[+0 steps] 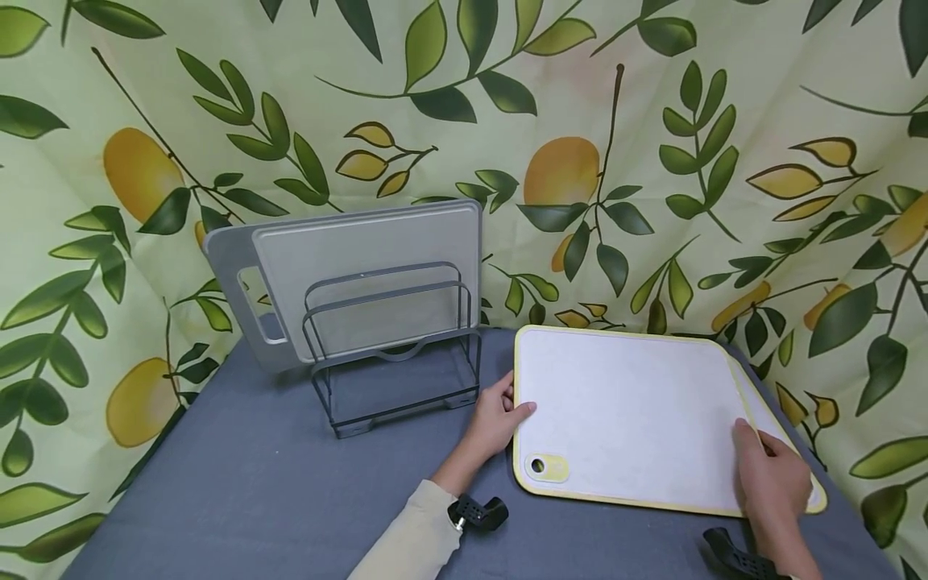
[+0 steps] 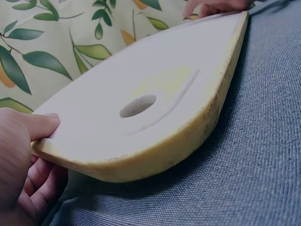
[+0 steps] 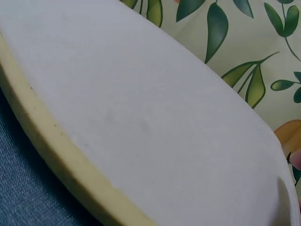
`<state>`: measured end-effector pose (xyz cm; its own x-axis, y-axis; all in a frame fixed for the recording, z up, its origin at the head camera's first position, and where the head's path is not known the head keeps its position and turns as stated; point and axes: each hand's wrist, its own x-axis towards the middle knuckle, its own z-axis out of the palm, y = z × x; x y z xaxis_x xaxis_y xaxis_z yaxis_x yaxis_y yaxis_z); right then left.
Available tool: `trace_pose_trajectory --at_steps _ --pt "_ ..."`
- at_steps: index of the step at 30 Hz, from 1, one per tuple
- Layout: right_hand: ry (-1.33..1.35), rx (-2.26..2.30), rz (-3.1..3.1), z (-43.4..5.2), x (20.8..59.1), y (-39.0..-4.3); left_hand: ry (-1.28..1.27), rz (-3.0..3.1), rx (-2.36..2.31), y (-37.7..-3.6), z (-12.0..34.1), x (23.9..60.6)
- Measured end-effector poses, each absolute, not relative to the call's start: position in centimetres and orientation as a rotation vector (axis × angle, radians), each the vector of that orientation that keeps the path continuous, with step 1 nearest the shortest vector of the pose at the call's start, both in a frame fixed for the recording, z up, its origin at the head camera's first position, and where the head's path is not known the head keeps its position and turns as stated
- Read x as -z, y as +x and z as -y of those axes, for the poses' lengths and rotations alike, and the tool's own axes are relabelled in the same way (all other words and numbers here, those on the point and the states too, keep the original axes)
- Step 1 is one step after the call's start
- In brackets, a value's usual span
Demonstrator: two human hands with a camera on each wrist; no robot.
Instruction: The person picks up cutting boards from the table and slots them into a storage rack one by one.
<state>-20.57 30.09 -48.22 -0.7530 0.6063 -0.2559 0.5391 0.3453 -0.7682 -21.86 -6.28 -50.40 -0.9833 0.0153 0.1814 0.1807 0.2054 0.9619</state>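
A white cutting board with a yellow rim lies low over the table at the right, its hole near the front left corner. My left hand pinches its left edge, thumb on top and fingers beneath, as the left wrist view shows with the board's hole close by. At the opposite edge, my right hand grips the board with the thumb above; its lower fingers are hidden. Part of a second, similar board shows under the right edge. The board's white face fills the right wrist view.
Left of the boards stands a grey wire rack with a grey cutting board upright at its back. A blue-grey cloth covers the table. Behind it hangs a leaf-and-fruit patterned curtain.
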Motion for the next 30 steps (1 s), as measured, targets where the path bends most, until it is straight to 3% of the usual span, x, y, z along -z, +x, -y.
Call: trace_pose_trajectory --at_steps 30 --pt "-1.086 -1.536 2.374 -29.3 47.6 -20.9 -0.202 2.316 1.849 -21.3 7.6 47.0"
